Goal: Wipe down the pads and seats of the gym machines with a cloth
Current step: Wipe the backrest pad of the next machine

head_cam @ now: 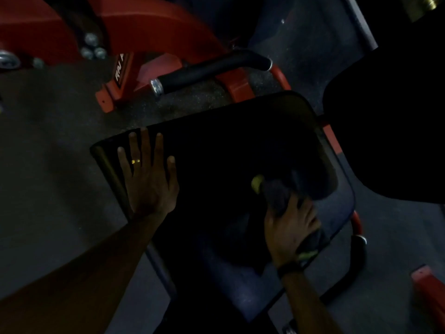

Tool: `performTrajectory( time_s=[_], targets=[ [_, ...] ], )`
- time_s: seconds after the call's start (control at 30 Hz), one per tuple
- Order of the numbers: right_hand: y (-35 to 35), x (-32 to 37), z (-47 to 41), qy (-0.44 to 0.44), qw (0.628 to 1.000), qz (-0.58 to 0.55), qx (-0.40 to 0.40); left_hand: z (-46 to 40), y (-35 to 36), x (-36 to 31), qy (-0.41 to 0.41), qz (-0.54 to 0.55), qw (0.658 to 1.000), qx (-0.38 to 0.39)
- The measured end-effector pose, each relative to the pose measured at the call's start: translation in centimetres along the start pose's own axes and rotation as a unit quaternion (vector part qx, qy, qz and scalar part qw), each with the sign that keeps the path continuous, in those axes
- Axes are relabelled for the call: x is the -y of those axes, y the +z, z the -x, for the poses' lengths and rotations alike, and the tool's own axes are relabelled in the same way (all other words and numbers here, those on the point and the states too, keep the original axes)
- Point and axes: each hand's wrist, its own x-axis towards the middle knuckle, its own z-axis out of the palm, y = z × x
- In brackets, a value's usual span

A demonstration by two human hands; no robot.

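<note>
Dim gym scene, very low light. Black seat pad (228, 150) fills the middle of the view, wide end to the far side, narrowing toward me. My left hand (148, 174) lies flat on the left part of the seat pad near its left edge, fingers straight and spread, palm down, holding nothing; a ring (135, 161) shows on one finger. My right hand (291, 227) is on the right near part of the seat pad, fingers curled round a dark cloth (277, 196) and pressing it onto the pad. The cloth bunches out past my fingertips toward the far side, with a yellow-green edge showing at its left tip and another bit of the same colour under my wrist side. A dark band (289, 268) sits on my right wrist. The two hands are well apart, one on each side of the pad. To the right of the seat pad is a second black pad (390, 121), larger, mostly lost in shadow; I cannot tell if the two touch. Red machine frame (149, 30) runs across the far left, with bolts and a white-lettered label I cannot read fully. A black handle grip (209, 71) with a metal end collar sits just beyond the far edge of the seat pad, mounted on red tubing. Another black grip (358, 251) on red tubing is at the near right of the seat. Dark speckled floor (48, 145) lies all around.
</note>
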Motion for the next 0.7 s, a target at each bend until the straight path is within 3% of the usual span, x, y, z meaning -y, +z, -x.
performTrajectory(
  time_s=[0.1, 0.17, 0.3, 0.4, 0.47, 0.53, 0.63, 0.7],
  targets=[
    [1.6, 5.6, -8.8, 0.108, 0.993, 0.008, -0.056, 0.2, -0.1, 0.1, 0.007, 0.017, 1.0, 0.01],
    [1.5, 10.3, -12.7, 0.113, 0.993, -0.004, -0.037, -0.2, -0.1, -0.1, 0.008, 0.021, 1.0, 0.019],
    [1.4, 15.6, -10.9, -0.08, 0.996, -0.017, 0.017, 0.0, -0.4, 0.1, 0.002, 0.016, 1.0, 0.023],
    [0.4, 12.7, -6.4, -0.264, 0.963, -0.028, 0.046, -1.5, -1.4, 0.1, 0.002, 0.002, 1.0, 0.027],
    [-0.4, 8.2, -4.3, -0.315, 0.946, -0.018, 0.079, -4.0, -1.8, -0.4, 0.003, -0.012, 1.0, 0.026],
    [-0.6, 2.6, -3.1, -0.248, 0.966, 0.016, 0.073, -5.9, -1.7, -1.1, 0.011, -0.01, 0.999, 0.039],
    [-0.6, -3.4, -4.0, -0.006, 0.998, 0.051, 0.047, -6.2, -0.6, -1.8, 0.054, -0.016, 0.996, 0.071],
    [-0.8, -3.4, -8.4, 0.151, 0.987, 0.048, 0.026, -6.7, 0.0, -2.1, 0.072, -0.02, 0.994, 0.083]
  ],
)
